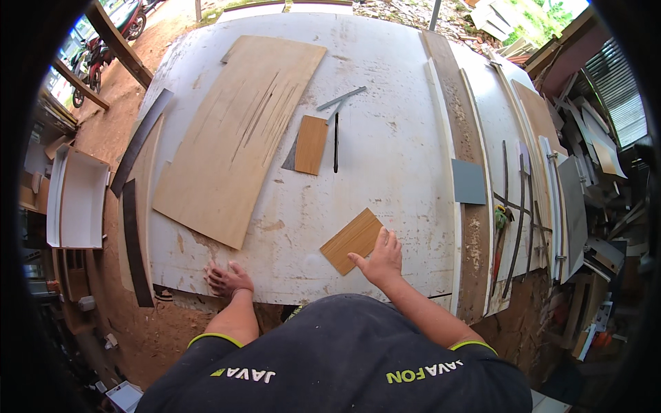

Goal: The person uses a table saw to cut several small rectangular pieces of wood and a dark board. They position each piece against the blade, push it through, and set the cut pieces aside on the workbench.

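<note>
My right hand holds a small rectangular wood-grain panel at its lower right edge, the panel lying angled on the white worktop. My left hand rests with fingers spread at the worktop's near edge. Farther forward, a second wood-grain piece lies over a grey piece. Beside them are a thin black strip and short grey strips. A large pale plywood sheet occupies the left half.
Dark strips lie along the left edge. Long boards, a grey square and a green tool are at right. A white drawer box stands left, parked motorbikes beyond, stacked offcuts far right.
</note>
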`<move>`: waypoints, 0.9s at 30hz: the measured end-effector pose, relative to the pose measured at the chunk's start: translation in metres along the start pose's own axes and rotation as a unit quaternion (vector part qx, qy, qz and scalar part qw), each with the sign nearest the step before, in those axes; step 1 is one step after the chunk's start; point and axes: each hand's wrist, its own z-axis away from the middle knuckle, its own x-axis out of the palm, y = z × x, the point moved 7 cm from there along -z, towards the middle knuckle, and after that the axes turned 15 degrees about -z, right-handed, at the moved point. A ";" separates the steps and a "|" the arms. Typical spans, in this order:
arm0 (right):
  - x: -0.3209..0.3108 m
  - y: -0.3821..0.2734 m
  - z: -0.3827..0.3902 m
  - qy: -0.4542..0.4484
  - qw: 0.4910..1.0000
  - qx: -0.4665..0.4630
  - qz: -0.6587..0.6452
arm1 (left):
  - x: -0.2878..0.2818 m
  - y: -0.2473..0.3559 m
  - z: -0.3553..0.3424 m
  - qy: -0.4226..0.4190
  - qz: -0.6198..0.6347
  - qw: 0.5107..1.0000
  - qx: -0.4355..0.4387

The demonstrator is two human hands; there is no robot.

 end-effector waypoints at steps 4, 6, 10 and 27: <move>0.030 -0.023 -0.002 -0.053 0.992 -0.042 0.109 | -0.003 0.000 0.000 0.003 -0.002 1.000 0.005; 0.037 -0.022 -0.014 -0.080 0.985 -0.075 0.133 | -0.002 -0.001 0.000 -0.013 0.003 1.000 0.007; 0.022 -0.012 -0.041 -0.047 0.974 -0.182 0.128 | -0.006 -0.001 0.001 -0.002 0.006 1.000 0.006; 0.009 -0.015 -0.079 -0.145 0.948 -0.228 0.167 | -0.008 0.000 0.000 -0.026 -0.006 1.000 -0.001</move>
